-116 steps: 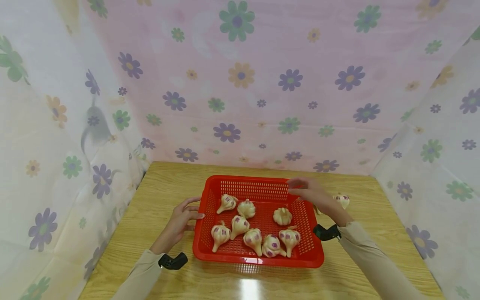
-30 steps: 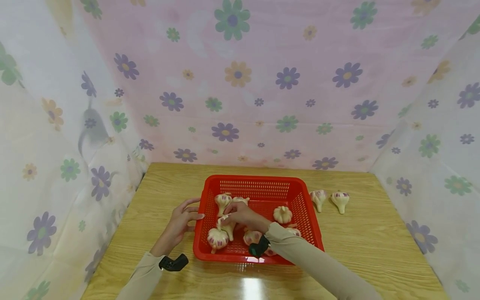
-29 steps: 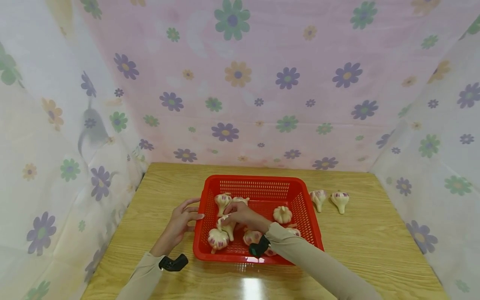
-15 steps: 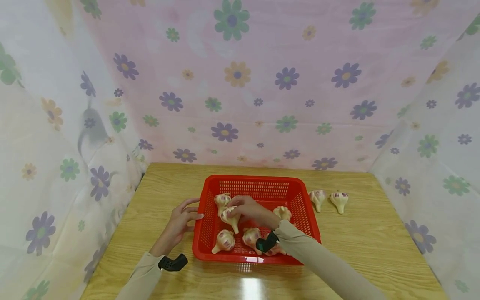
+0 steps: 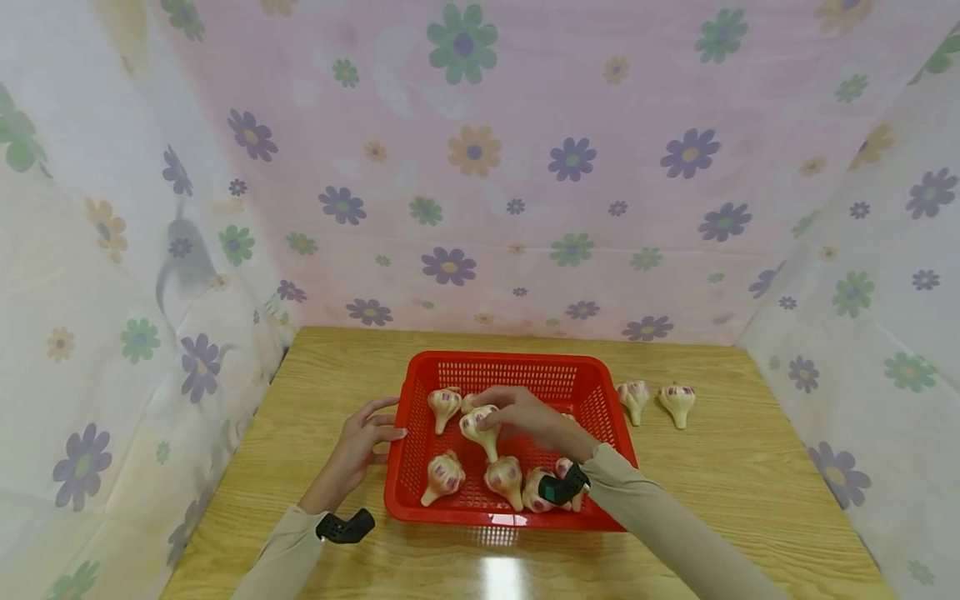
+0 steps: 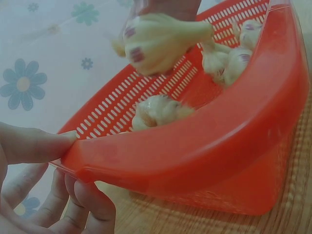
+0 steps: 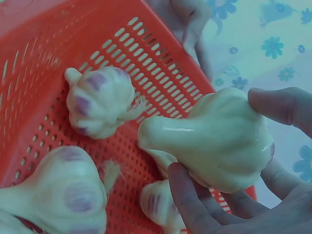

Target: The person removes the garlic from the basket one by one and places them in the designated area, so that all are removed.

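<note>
A red plastic basket (image 5: 517,358) with slotted walls stands on the table and has several garlic bulbs in it. My left hand (image 5: 362,442) grips its left rim; in the left wrist view the thumb (image 6: 41,145) lies over the rim and the fingers curl beneath. Over the left half of the basket, my right hand (image 5: 528,417) holds a garlic bulb (image 5: 478,427), white with purple patches. The right wrist view shows this held bulb (image 7: 219,141) between thumb and fingers, its stem pointing away from the palm. My right hand partly covers bulbs behind it.
Two garlic bulbs, one (image 5: 634,400) near the basket's right wall and another (image 5: 678,403) farther right, lie on the wooden table (image 5: 720,475). A flowered cloth (image 5: 517,183) surrounds the back and sides.
From over the basket's right side, my right hand reached into its left part, took a garlic bulb and moves it rightward. A bulb at front left got shifted. My left hand stays on the rim.
</note>
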The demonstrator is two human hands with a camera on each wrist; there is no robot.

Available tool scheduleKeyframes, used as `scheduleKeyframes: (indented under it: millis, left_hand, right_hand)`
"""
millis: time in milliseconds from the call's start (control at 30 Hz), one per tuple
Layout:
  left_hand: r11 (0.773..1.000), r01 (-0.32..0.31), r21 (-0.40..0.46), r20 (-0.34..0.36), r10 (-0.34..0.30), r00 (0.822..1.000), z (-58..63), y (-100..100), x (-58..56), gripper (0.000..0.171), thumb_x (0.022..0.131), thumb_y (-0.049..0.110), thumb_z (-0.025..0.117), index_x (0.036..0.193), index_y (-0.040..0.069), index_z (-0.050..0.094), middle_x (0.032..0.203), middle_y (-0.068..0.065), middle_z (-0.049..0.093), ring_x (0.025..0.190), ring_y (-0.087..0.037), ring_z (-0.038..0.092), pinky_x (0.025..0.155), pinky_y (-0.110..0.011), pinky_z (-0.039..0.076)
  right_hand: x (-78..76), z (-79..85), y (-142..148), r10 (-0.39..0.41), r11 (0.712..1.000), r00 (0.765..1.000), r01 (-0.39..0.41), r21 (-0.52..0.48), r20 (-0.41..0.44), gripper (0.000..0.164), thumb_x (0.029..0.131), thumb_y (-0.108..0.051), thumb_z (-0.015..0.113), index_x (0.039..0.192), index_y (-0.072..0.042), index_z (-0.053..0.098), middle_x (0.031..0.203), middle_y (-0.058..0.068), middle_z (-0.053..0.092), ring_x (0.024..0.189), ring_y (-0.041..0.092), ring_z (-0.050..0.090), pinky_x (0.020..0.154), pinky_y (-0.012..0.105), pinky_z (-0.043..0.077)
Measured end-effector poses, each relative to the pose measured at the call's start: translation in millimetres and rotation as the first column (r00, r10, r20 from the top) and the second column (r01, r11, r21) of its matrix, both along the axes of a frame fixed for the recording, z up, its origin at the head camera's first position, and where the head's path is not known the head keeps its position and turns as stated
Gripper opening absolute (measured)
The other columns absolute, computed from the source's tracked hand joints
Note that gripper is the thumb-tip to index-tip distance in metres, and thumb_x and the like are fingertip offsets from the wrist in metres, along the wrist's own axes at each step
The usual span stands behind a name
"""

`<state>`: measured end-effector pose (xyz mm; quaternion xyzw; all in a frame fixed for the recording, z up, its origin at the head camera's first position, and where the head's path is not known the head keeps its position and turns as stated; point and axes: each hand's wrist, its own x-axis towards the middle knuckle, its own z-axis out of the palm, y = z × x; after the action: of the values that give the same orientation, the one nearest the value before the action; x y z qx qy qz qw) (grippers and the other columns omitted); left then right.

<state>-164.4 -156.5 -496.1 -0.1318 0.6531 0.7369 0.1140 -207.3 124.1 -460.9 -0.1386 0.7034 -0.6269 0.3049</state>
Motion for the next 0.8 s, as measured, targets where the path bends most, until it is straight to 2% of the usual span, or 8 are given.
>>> scheduleKeyframes:
  millis: [167, 367, 567, 700, 800]
  left_hand:
    - [1.000, 0.001, 0.003, -0.004, -0.001, 1.000, -0.8, 0, 0.4, 0.057, 0.077, 0.000, 0.069, 0.131, 0.014, 0.053, 0.103, -0.012, 0.060, 0.080, -0.022, 0.062, 0.058, -0.042, 0.055]
    - [1.000, -0.003, 0.002, 0.003, 0.003, 1.000, 0.0, 1, 0.8, 0.058, 0.077, 0.000, 0.069, 0.131, 0.014, 0.053, 0.103, -0.012, 0.060, 0.081, -0.023, 0.063, 0.061, -0.044, 0.055]
    - [1.000, 0.001, 0.009, 0.002, -0.001, 1.000, -0.1, 1, 0.7, 0.059, 0.078, 0.000, 0.068, 0.132, 0.013, 0.051, 0.103, -0.012, 0.060, 0.080, -0.022, 0.063, 0.061, -0.043, 0.055]
    - [1.000, 0.000, 0.017, 0.002, 0.000, 1.000, -1.7, 0, -0.5, 0.058, 0.078, 0.000, 0.069, 0.132, 0.013, 0.051, 0.103, -0.012, 0.060, 0.080, -0.022, 0.063, 0.062, -0.044, 0.055]
    - [1.000, -0.005, 0.022, 0.007, 0.005, 1.000, -1.5, -1, -1.0, 0.058, 0.077, 0.000, 0.069, 0.131, 0.014, 0.052, 0.103, -0.011, 0.060, 0.081, -0.022, 0.063, 0.061, -0.044, 0.055]
  right_hand:
    - [-1.1, 5.3, 13, -0.003, 1.000, 1.000, 0.003, 0.004, -0.021, 0.038, 0.086, -0.011, 0.066, 0.122, 0.000, 0.059, 0.126, 0.013, 0.054, 0.091, 0.024, 0.060, 0.079, 0.050, 0.051]
    - [-1.9, 13.3, 26, -0.013, 1.000, 0.999, 0.013, -0.020, -0.040, 0.037, 0.088, -0.012, 0.065, 0.123, -0.001, 0.058, 0.128, 0.014, 0.053, 0.090, 0.025, 0.059, 0.082, 0.057, 0.048]
    - [-1.0, 22.6, 37, -0.013, 1.000, 0.999, 0.013, -0.011, -0.041, 0.042, 0.088, -0.016, 0.066, 0.127, -0.003, 0.056, 0.135, 0.014, 0.049, 0.094, 0.028, 0.059, 0.081, 0.048, 0.051]
    - [-1.1, 26.4, 42, -0.023, 1.000, 0.999, 0.022, -0.007, -0.036, 0.044, 0.087, -0.019, 0.068, 0.127, -0.005, 0.056, 0.134, 0.013, 0.050, 0.093, 0.029, 0.060, 0.079, 0.047, 0.051]
    - [-2.2, 27.4, 46, -0.031, 0.999, 0.999, 0.030, -0.017, -0.028, 0.042, 0.088, -0.017, 0.066, 0.127, -0.005, 0.056, 0.133, 0.014, 0.050, 0.092, 0.028, 0.060, 0.081, 0.052, 0.049]
